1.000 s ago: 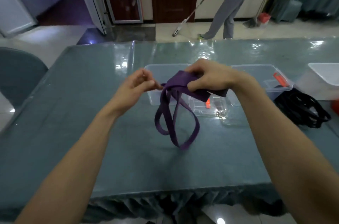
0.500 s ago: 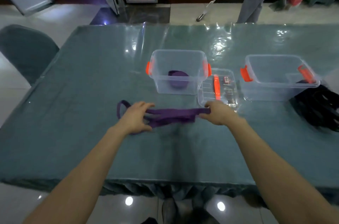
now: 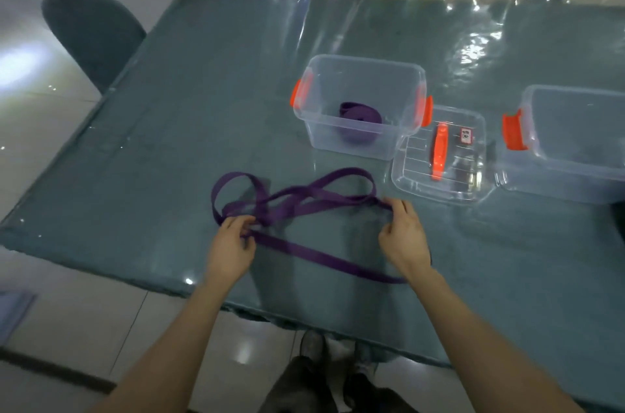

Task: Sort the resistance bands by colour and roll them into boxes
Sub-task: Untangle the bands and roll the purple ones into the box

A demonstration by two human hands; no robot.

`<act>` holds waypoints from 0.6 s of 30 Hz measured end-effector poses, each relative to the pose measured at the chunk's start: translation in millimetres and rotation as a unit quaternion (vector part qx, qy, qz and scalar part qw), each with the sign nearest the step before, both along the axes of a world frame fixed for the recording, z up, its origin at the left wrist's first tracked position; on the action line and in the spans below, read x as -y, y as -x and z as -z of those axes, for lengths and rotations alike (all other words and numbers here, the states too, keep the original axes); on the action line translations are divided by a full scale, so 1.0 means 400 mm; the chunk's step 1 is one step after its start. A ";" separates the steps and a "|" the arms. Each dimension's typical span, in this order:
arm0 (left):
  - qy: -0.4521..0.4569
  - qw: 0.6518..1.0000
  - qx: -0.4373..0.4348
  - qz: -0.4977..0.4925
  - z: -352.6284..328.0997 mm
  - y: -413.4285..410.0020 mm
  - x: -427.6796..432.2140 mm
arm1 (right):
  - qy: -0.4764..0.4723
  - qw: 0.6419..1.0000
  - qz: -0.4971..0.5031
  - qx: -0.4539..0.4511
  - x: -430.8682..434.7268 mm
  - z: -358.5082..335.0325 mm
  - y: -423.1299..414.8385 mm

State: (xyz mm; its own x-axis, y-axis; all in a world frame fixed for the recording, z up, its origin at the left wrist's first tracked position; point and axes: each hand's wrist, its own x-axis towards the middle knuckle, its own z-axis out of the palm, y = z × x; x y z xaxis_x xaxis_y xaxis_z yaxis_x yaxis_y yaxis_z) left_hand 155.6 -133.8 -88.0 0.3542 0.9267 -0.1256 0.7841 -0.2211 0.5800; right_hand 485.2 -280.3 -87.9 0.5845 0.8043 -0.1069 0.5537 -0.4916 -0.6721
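Two-handed, standing at a teal table (image 3: 169,142), passing a grey chair (image 3: 91,37) at the far left. Pinching a crossing of the loose purple band (image 3: 321,255) with the curled fingers of the left hand (image 3: 231,250). Holding its right end under the bent fingers of the right hand (image 3: 404,236), loops lying flat on the tabletop. Facing, further right, a clear box (image 3: 365,60) containing a rolled purple band (image 3: 360,118), a lid (image 3: 422,175) lying beside it, then a second clear box (image 3: 575,158).
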 end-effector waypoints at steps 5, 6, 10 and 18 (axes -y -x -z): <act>-0.047 0.996 0.022 -0.076 -0.004 0.035 -0.011 | -0.016 0.994 0.094 -0.044 -0.039 0.025 -0.009; -0.062 0.994 0.021 -0.085 -0.003 0.038 -0.024 | -0.007 0.994 0.095 -0.049 -0.040 0.032 -0.008; -0.043 0.997 0.025 -0.067 -0.001 0.000 -0.101 | 0.016 0.993 0.104 -0.061 -0.035 0.062 -0.018; 0.043 0.986 -0.043 0.155 -0.022 -0.118 -0.189 | 0.088 0.989 0.083 -0.086 -0.026 0.052 -0.057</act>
